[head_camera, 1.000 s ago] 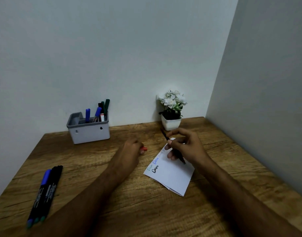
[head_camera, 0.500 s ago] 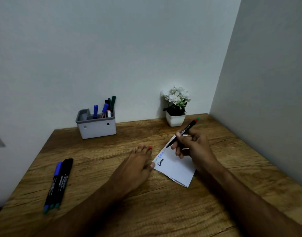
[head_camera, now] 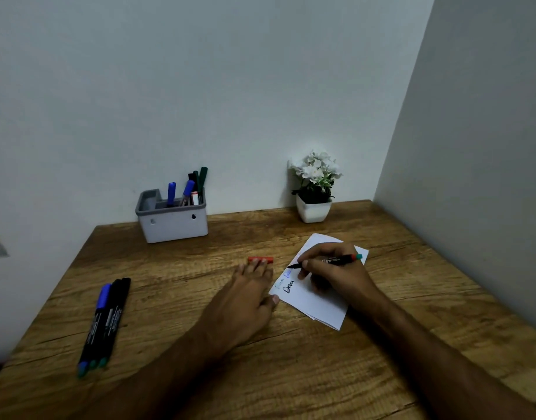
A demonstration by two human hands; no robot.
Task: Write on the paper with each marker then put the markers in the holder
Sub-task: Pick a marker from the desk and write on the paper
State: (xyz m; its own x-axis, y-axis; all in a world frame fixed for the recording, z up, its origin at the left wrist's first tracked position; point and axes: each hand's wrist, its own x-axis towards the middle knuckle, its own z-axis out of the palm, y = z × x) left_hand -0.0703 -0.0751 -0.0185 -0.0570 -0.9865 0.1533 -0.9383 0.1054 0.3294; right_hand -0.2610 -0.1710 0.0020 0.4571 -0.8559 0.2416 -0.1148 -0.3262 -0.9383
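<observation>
Judging by its slim, rigid barrel, the marker (head_camera: pixel 333 261) is deemed light and best pinched near the tip, as gripped by the right hand (head_camera: pixel 336 277) over the thin, easily shifted paper (head_camera: pixel 315 304). The left hand (head_camera: pixel 248 295) lies flat, pinning the paper's corner; a red cap (head_camera: pixel 260 259) lies at its fingertips on the surface (head_camera: pixel 291 374).

White-flowered pot plant (head_camera: pixel 314 189) on wooden desk (head_camera: pixel 200 298)

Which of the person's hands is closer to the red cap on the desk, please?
Left. The left hand has its fingertips at the red cap; the right hand is off to the cap's right, holding a marker over the paper.
</observation>
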